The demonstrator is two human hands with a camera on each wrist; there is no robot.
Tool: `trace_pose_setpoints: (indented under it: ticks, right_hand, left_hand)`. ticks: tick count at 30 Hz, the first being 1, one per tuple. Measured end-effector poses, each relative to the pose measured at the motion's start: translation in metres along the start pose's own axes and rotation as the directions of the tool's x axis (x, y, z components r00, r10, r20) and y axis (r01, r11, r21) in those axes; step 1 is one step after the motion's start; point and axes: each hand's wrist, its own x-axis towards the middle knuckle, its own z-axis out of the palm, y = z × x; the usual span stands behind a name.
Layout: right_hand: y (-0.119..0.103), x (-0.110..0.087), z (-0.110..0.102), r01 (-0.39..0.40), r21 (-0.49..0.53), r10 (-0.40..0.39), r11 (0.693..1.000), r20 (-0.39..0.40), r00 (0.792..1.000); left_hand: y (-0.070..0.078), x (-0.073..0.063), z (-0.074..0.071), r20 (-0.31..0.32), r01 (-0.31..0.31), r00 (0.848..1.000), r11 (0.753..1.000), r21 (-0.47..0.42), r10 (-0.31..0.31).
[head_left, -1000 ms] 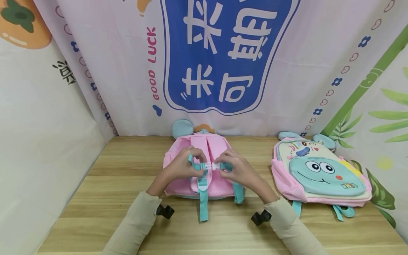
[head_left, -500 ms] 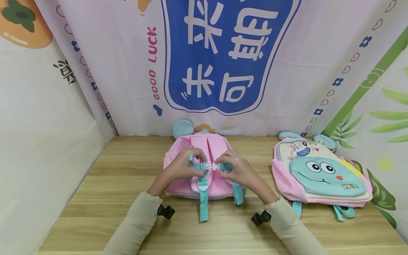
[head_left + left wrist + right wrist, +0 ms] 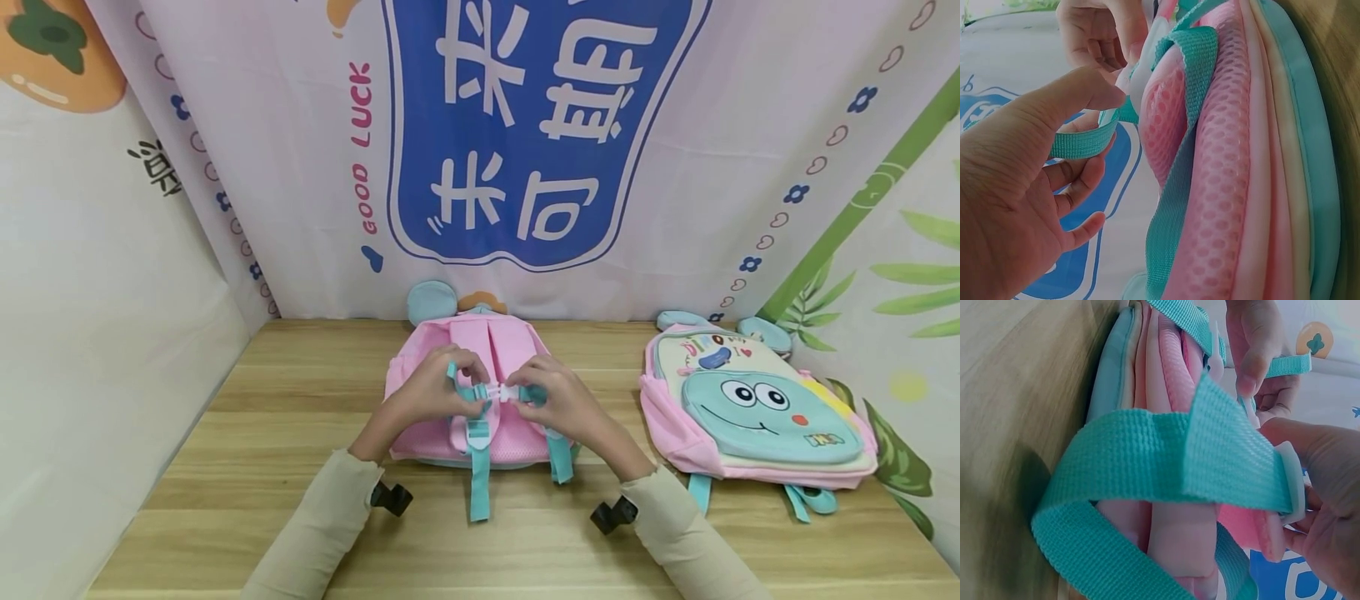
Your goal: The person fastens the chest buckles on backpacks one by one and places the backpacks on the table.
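A pink child's backpack (image 3: 517, 452) lies back side up on the wooden table, shoulder straps facing me. Over its middle, my left hand (image 3: 441, 385) pinches the pronged half of a white side-release buckle (image 3: 492, 391) on a teal strap. My right hand (image 3: 557, 395) pinches the socket half (image 3: 507, 392) from the other side. The prongs line up with the socket, tips right at its mouth. In the left wrist view, a loop of teal webbing (image 3: 1085, 142) runs across my left fingers. A wide teal strap (image 3: 1235, 456) covers much of the right wrist view.
A second backpack (image 3: 772, 417) with a smiling dinosaur face lies front up at the right. Teal strap ends (image 3: 480, 492) hang from the near side of the first backpack onto the table (image 3: 300, 517). A printed cloth (image 3: 315, 208) hangs behind.
The two buckle halves have come slightly closer, narrowing the gap between prongs and socket. Both hands keep their pinch and barely move; the backpacks stay in place.
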Motion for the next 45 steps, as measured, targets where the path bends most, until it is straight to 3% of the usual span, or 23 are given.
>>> trace_pose_setpoints:
  ticks: [6, 17, 28, 39, 45]
  right_hand:
    - [0.0000, -0.0002, 0.0014, -0.016, 0.002, 0.016, 1.000, 0.015, 1.000]
    - [-0.0010, 0.0021, 0.0016, -0.027, -0.029, 0.028, 0.999, 0.046, 0.999]
    - [-0.0010, 0.0024, 0.0003, -0.072, -0.075, 0.082, 0.995, 0.134, 0.988]
    - [-0.0021, 0.0018, -0.0067, -0.028, -0.054, 0.035, 0.998, 0.132, 0.991]
    - [-0.0024, 0.0018, -0.0067, 0.052, -0.131, -0.039, 0.990, 0.101, 0.994]
  left_hand:
    - [0.0002, 0.0012, 0.0009, 0.025, -0.026, 0.999, 1.000, 0.002, 0.026]
    - [0.0009, 0.0026, 0.0017, -0.005, -0.080, 0.997, 0.996, 0.048, 0.080]
    - [0.0005, 0.0014, 0.0042, 0.020, -0.059, 0.998, 0.994, 0.093, 0.058]
    - [-0.0012, 0.0011, 0.0036, -0.013, -0.060, 0.998, 0.995, 0.083, 0.061]
    - [-0.0031, 0.0015, 0.0047, -0.031, -0.085, 0.996, 0.991, 0.099, 0.088]
